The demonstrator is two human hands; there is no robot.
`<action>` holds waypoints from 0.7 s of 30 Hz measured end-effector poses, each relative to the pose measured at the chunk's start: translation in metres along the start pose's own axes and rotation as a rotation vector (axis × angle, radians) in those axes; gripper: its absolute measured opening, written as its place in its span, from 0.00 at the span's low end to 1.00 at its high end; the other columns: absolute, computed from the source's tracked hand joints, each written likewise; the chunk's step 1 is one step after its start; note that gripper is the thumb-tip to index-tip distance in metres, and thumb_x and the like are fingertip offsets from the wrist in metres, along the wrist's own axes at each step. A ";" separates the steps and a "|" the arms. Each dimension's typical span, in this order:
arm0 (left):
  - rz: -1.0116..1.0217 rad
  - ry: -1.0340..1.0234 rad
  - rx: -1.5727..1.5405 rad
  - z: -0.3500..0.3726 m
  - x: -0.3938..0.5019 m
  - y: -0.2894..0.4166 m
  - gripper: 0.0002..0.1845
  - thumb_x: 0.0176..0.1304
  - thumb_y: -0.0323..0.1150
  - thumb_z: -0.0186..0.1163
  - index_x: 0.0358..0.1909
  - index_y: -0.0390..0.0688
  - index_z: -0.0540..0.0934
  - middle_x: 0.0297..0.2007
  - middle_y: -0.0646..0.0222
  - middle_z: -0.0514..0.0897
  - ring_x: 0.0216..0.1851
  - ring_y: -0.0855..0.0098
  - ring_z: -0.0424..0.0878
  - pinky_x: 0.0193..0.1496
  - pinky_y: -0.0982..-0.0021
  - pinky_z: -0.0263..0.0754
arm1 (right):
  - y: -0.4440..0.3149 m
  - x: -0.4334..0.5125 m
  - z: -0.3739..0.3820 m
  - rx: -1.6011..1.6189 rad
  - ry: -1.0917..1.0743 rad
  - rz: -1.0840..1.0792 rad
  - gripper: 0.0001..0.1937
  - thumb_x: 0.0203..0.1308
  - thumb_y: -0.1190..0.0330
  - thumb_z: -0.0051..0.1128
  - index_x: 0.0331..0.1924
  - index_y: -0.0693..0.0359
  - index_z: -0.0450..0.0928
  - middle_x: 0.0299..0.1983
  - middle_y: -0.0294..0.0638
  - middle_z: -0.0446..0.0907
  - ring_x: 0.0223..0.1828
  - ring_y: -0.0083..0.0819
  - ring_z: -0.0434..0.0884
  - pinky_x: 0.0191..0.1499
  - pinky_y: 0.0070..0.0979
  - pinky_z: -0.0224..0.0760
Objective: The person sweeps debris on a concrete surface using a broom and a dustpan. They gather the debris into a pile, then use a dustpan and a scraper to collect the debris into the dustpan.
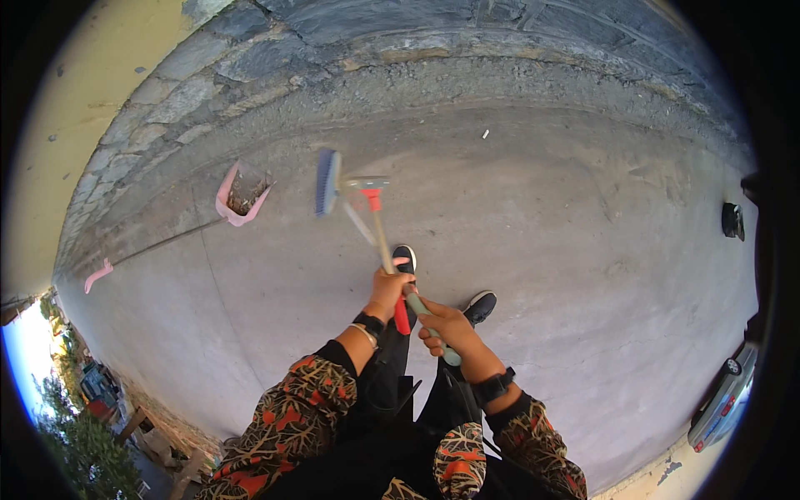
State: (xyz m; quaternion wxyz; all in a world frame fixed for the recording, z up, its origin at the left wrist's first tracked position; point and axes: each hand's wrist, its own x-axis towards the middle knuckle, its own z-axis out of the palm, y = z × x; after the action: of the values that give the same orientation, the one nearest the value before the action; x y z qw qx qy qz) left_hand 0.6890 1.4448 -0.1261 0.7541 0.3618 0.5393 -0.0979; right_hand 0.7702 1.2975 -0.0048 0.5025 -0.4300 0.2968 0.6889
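My left hand (390,289) is closed around the shafts of a broom and a long-handled scraper, which cross in front of me. The broom head (328,182) has blue bristles and is slightly blurred. Close to it is the scraper's flat metal blade (369,182), with a red collar (373,200) below; its red handle end (402,317) sticks out under my left hand. My right hand (451,331) grips the broom's pale green handle (431,325). To the left, a pink dustpan (250,215) holds dirt and debris, its long handle lying towards a pink grip (98,275).
A rough stone wall (187,103) with a crumbly concrete base (437,84) runs across the far side. A small white piece (485,134) lies on the concrete floor (531,250). At right are a black object (732,220) and a parked car (722,403). My shoes (480,306) stand below the tools.
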 end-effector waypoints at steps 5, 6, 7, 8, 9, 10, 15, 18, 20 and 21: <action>-0.128 -0.498 0.112 0.101 -0.027 -0.024 0.18 0.56 0.23 0.57 0.51 0.36 0.75 0.22 0.66 0.79 0.20 0.73 0.81 0.20 0.74 0.73 | 0.027 -0.089 -0.019 0.181 0.331 -0.099 0.31 0.69 0.73 0.43 0.74 0.44 0.52 0.23 0.36 0.67 0.14 0.19 0.62 0.14 0.19 0.57; -0.136 -0.540 0.101 0.115 -0.038 -0.023 0.17 0.56 0.23 0.56 0.50 0.37 0.75 0.22 0.67 0.78 0.20 0.73 0.81 0.20 0.73 0.72 | 0.034 -0.100 -0.017 0.209 0.321 -0.130 0.31 0.69 0.73 0.43 0.74 0.43 0.52 0.22 0.36 0.67 0.13 0.19 0.62 0.14 0.19 0.57; -0.124 -0.555 0.068 0.123 -0.049 -0.021 0.17 0.56 0.24 0.55 0.50 0.37 0.75 0.24 0.68 0.77 0.19 0.73 0.80 0.21 0.73 0.73 | 0.040 -0.112 -0.016 0.224 0.336 -0.150 0.31 0.69 0.73 0.43 0.74 0.43 0.51 0.22 0.36 0.67 0.13 0.19 0.62 0.14 0.19 0.58; -0.113 -0.561 0.060 0.124 -0.058 -0.018 0.17 0.57 0.24 0.55 0.49 0.37 0.76 0.24 0.68 0.78 0.20 0.73 0.80 0.22 0.73 0.73 | 0.045 -0.122 -0.013 0.248 0.284 -0.225 0.31 0.69 0.73 0.43 0.75 0.42 0.51 0.22 0.36 0.67 0.13 0.20 0.62 0.14 0.19 0.58; -0.090 -0.581 0.024 0.121 -0.067 -0.014 0.16 0.57 0.24 0.55 0.49 0.37 0.76 0.25 0.68 0.78 0.20 0.73 0.80 0.23 0.73 0.74 | 0.047 -0.127 -0.008 0.214 0.336 -0.144 0.31 0.69 0.73 0.43 0.75 0.42 0.51 0.22 0.36 0.67 0.13 0.20 0.62 0.14 0.19 0.58; -0.078 -0.525 0.024 0.112 -0.075 -0.010 0.16 0.58 0.24 0.56 0.49 0.37 0.76 0.25 0.69 0.78 0.21 0.73 0.81 0.24 0.73 0.74 | 0.047 -0.129 -0.002 0.187 0.319 -0.122 0.32 0.69 0.73 0.43 0.75 0.41 0.50 0.21 0.36 0.67 0.13 0.20 0.62 0.14 0.19 0.58; 0.081 -0.187 -0.106 0.018 -0.070 0.018 0.17 0.60 0.21 0.55 0.53 0.34 0.73 0.23 0.68 0.77 0.21 0.71 0.82 0.26 0.70 0.80 | 0.014 -0.066 0.031 -0.001 0.069 0.034 0.33 0.68 0.73 0.47 0.74 0.43 0.52 0.22 0.35 0.67 0.13 0.19 0.62 0.14 0.20 0.59; 0.107 -0.008 -0.138 -0.029 -0.020 0.044 0.20 0.58 0.21 0.56 0.55 0.33 0.71 0.23 0.64 0.79 0.20 0.70 0.80 0.26 0.68 0.81 | -0.016 0.007 0.043 -0.063 -0.112 -0.010 0.33 0.67 0.73 0.49 0.74 0.44 0.53 0.23 0.35 0.67 0.14 0.18 0.62 0.15 0.18 0.57; 0.107 0.020 -0.051 -0.031 0.015 0.055 0.21 0.55 0.20 0.56 0.53 0.32 0.73 0.23 0.65 0.79 0.19 0.71 0.79 0.23 0.70 0.77 | -0.026 0.031 0.040 0.043 -0.193 -0.059 0.33 0.67 0.73 0.50 0.74 0.44 0.53 0.24 0.35 0.68 0.15 0.18 0.61 0.15 0.18 0.56; 0.083 0.011 0.030 -0.026 0.026 0.057 0.21 0.54 0.20 0.57 0.52 0.33 0.74 0.23 0.65 0.79 0.19 0.71 0.80 0.23 0.70 0.76 | -0.026 0.033 0.037 0.089 -0.086 -0.015 0.33 0.67 0.73 0.49 0.74 0.44 0.53 0.24 0.35 0.68 0.15 0.17 0.62 0.15 0.17 0.56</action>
State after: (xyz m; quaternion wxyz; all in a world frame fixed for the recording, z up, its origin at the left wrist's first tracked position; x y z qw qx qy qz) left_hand 0.7108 1.5086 -0.1281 0.7489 0.3958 0.5264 -0.0727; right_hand 0.7801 1.3513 -0.0163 0.5385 -0.3796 0.3021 0.6889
